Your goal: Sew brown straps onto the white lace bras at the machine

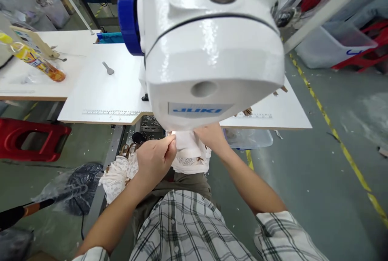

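A large white sewing machine [215,59] hangs over the work and covers its needle area. Beneath its head is a pale cream fabric piece [188,146] with lace near its lower edge. My left hand [156,158] pinches the fabric's left edge, thumb against the bent fingers. On the right side of the same fabric lies my right hand [211,135]; its fingertips are hidden under the machine head. More white lace fabric [117,178] is bunched left of my lap, below my left hand.
The white table [100,87] carries a ruler strip and a small grey tool [108,68]. A drink bottle [39,61] leans at the left. Red stool [33,139] stands lower left; a clear bin [251,137] sits under the table's right side.
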The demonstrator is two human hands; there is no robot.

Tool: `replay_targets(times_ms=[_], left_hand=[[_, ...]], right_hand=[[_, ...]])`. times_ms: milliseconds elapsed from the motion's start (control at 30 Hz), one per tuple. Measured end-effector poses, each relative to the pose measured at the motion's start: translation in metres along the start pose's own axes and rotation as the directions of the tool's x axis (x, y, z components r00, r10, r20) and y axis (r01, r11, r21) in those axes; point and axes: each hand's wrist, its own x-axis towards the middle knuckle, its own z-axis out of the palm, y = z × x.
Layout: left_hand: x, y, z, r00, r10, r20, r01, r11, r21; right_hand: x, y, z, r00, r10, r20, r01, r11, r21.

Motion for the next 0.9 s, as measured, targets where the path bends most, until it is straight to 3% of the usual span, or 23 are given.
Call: replay_targets(times_ms=[300, 533, 667, 833, 900], left_hand=[[-0.002, -0.003, -0.002, 1.000, 0.007, -0.024, -0.008, 1.000, -0.022], [-0.003, -0.004, -0.004, 0.999, -0.044, 0.007, 0.044, 0.998, -0.044], [-0.002, -0.004, -0.007, 0.997, -0.067, 0.029, 0.070, 0.993, -0.099], [-0.010, -0.008, -0.015, 0.993, 0.030, 0.113, -0.008, 0.983, -0.185], [-0.018, -0.006, -0.017, 0.991, 0.074, 0.112, -0.054, 0.983, -0.174]], right_hand=[[-0.003, 0.006, 0.003, 0.999, 0.043, -0.007, -0.043, 0.992, -0.121], [-0.002, 0.003, 0.004, 0.997, 0.073, -0.033, -0.076, 0.993, -0.091], [-0.011, -0.001, 0.006, 0.994, 0.108, -0.014, -0.105, 0.984, 0.147], [-0.048, 0.006, 0.010, 0.911, 0.356, 0.208, -0.412, 0.766, 0.493], [-0.070, 0.011, 0.010, 0.915, 0.344, 0.209, -0.402, 0.742, 0.537]])
